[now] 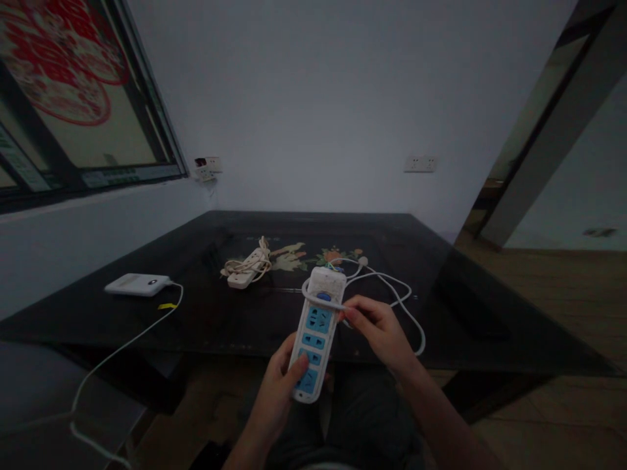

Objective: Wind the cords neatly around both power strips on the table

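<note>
A white power strip (pixel 318 335) with blue socket faces is tilted up at the table's front edge. My left hand (pixel 281 377) grips its lower end, thumb across the sockets. The strip's white cord (pixel 323 301) passes over its upper part, by the blue switch. My right hand (pixel 375 326) pinches that cord beside the strip's right edge. Loose loops of the cord lie on the table to the right, with what looks like its plug (pixel 363 261) behind the strip. The fingers under the strip are hidden.
A second power strip (pixel 243 274), wrapped in its own cord, lies on the dark table (pixel 196 320). A white device (pixel 138 284) with a cable hanging off the front edge is at the left. A dark flat object (pixel 473 310) lies right. Wall sockets (pixel 420 164) are behind.
</note>
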The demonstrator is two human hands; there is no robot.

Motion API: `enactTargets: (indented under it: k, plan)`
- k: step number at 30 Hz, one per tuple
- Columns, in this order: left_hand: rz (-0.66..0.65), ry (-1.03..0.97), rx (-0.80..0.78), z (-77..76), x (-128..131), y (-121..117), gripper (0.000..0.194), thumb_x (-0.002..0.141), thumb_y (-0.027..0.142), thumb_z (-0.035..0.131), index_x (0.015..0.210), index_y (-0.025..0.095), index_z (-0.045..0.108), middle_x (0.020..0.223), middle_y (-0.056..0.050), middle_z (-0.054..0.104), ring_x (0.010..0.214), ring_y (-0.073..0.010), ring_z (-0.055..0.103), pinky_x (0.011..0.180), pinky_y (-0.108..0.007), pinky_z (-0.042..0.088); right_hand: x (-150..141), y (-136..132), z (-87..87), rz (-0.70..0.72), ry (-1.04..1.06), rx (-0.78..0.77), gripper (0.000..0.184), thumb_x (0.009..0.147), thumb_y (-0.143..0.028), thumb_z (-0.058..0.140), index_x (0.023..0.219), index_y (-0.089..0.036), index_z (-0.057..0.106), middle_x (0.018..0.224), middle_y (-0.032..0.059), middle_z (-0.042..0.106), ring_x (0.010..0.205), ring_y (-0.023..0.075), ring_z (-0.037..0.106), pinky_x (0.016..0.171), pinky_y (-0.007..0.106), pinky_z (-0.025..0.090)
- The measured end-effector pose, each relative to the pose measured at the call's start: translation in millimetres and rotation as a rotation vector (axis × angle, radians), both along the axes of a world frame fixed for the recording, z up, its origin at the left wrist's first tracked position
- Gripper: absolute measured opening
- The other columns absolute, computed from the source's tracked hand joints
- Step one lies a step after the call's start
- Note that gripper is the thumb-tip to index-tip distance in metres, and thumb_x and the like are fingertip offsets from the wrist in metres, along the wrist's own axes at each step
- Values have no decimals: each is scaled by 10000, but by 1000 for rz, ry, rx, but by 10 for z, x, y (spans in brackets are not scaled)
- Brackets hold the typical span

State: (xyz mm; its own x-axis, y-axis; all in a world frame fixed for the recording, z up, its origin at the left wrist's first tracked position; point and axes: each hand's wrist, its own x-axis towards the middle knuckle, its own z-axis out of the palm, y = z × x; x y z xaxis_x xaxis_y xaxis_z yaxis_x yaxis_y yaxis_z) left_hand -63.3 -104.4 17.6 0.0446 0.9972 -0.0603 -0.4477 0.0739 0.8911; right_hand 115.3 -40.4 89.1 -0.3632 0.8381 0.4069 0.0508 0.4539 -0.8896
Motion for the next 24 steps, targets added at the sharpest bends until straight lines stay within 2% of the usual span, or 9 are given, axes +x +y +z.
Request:
enactTargets:
  k: [7, 13, 15, 18, 21, 24]
  plan:
    - [32, -67, 25, 53, 74, -63, 490, 695, 435, 753, 1091, 179, 622, 919, -99, 729, 767, -254, 704, 663, -323, 557, 65, -83, 65, 0, -71, 32, 315, 881, -441, 524, 771, -182, 665, 710, 23, 640, 666, 145, 553, 599, 238, 398]
    - [-48, -242, 39, 97, -1, -90, 458, 681, 454, 760, 995, 136, 660, 899, -128, 737, 730, -252, 710, 622, -310, 572, 220, -117, 63, -34, -82, -1, 486, 820, -564, 546, 531, -177, 492, 490, -28, 420, 473, 90, 362, 448, 219, 256]
    - [-103, -318, 11, 95, -77, -101, 419, 715, 445, 735, 989, 136, 666, 893, -124, 738, 727, -244, 710, 620, -309, 578, 286, -106, 54, -11, -90, 3, 502, 820, -580, 536, 526, -179, 464, 489, -32, 390, 471, 88, 339, 450, 224, 240]
    - [-205, -407, -9, 82, -215, -121, 347, 756, 415, 707, 983, 154, 675, 907, -106, 739, 764, -239, 709, 649, -321, 586, 398, -43, 39, 105, -112, 6, 506, 817, -595, 532, 537, -182, 453, 510, -33, 375, 487, 91, 332, 468, 233, 237]
    - [-338, -466, 66, 40, -358, -107, 312, 776, 381, 698, 1025, 194, 671, 949, -83, 738, 800, -227, 711, 676, -314, 592, 509, 89, 13, 234, -148, 18, 530, 804, -632, 521, 537, -183, 430, 528, -36, 357, 511, 96, 331, 493, 242, 235]
    - [-506, -486, 186, -16, -487, -52, 360, 799, 382, 674, 1121, 229, 628, 996, -78, 729, 811, -216, 716, 664, -291, 597, 610, 280, -15, 340, -245, 28, 553, 797, -664, 500, 543, -177, 432, 541, -41, 350, 531, 97, 328, 519, 245, 236]
